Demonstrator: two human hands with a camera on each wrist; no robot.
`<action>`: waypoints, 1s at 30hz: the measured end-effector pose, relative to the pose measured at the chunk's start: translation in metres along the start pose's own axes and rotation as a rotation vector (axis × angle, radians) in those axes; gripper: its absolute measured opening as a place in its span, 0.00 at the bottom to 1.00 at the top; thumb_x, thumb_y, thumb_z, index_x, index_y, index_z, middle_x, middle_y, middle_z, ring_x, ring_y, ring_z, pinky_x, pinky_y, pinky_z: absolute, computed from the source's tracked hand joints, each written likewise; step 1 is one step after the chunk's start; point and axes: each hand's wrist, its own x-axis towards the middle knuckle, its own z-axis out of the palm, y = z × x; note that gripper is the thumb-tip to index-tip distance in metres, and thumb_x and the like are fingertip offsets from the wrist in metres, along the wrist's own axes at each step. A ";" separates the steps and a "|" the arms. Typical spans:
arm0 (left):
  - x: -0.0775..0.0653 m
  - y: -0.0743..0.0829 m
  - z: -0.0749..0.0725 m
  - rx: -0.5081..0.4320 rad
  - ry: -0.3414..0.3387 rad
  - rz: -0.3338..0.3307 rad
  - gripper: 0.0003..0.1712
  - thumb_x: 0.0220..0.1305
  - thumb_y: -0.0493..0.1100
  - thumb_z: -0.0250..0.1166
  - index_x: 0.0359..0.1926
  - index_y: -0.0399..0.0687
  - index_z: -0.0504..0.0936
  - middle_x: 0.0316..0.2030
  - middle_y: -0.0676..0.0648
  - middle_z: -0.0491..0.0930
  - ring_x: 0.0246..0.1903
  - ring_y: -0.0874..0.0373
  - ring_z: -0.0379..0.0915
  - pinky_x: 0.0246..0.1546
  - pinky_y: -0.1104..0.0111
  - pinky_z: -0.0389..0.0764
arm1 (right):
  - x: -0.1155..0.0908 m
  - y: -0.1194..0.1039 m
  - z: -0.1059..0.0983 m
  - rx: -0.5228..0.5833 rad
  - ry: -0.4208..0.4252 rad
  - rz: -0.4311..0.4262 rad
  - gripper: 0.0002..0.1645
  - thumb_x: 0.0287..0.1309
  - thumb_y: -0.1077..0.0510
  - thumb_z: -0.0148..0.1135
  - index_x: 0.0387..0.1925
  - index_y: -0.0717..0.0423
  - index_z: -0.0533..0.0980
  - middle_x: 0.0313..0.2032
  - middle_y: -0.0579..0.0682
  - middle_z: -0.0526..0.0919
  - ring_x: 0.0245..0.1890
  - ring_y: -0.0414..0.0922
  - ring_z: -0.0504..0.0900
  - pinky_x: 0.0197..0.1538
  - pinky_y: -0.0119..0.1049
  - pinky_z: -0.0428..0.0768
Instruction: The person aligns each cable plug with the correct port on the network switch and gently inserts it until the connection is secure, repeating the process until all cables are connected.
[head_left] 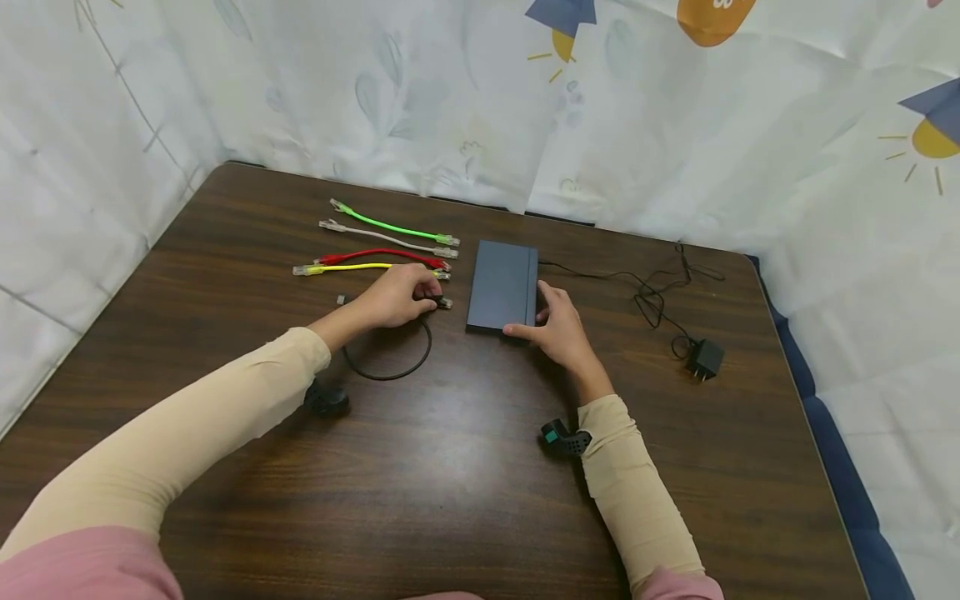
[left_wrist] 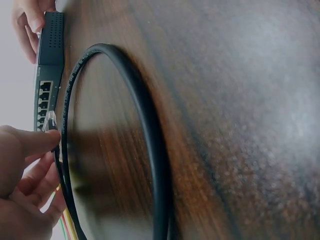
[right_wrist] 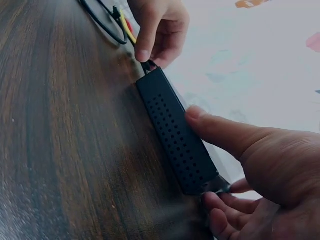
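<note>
A flat dark network switch [head_left: 501, 287] lies on the table, its row of ports [left_wrist: 44, 102] showing in the left wrist view. My left hand [head_left: 396, 297] pinches one end of a short black Ethernet cable [head_left: 388, 378] between thumb and fingers. The clear plug [left_wrist: 50, 120] of that end points at the ports, right in front of them. The cable loops toward me, and its other plug [head_left: 342, 300] lies left of the hand. My right hand [head_left: 561, 332] grips the switch by its right near corner, with the thumb on the vented side [right_wrist: 172, 135].
Green [head_left: 390, 225], white [head_left: 386, 237], red [head_left: 375, 252] and yellow [head_left: 348, 267] Ethernet cables lie in a row behind my left hand. A thin power cord [head_left: 651, 302] runs right from the switch to a black adapter [head_left: 705, 359]. A patterned curtain [head_left: 480, 108] hangs behind the table.
</note>
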 end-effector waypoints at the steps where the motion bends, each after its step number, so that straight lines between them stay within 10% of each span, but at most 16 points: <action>1: 0.000 0.000 0.000 0.002 -0.004 0.008 0.08 0.60 0.36 0.66 0.41 0.40 0.83 0.39 0.41 0.80 0.39 0.50 0.76 0.44 0.57 0.77 | 0.000 0.000 0.000 -0.007 -0.009 0.001 0.62 0.50 0.40 0.72 0.76 0.53 0.47 0.68 0.57 0.59 0.51 0.51 0.72 0.47 0.44 0.75; 30: 0.009 0.012 0.007 0.047 0.002 0.052 0.08 0.56 0.39 0.71 0.38 0.42 0.85 0.36 0.44 0.84 0.36 0.52 0.77 0.41 0.59 0.78 | 0.002 0.002 0.003 -0.002 -0.020 0.012 0.64 0.49 0.40 0.72 0.76 0.53 0.46 0.70 0.57 0.55 0.50 0.51 0.70 0.48 0.44 0.73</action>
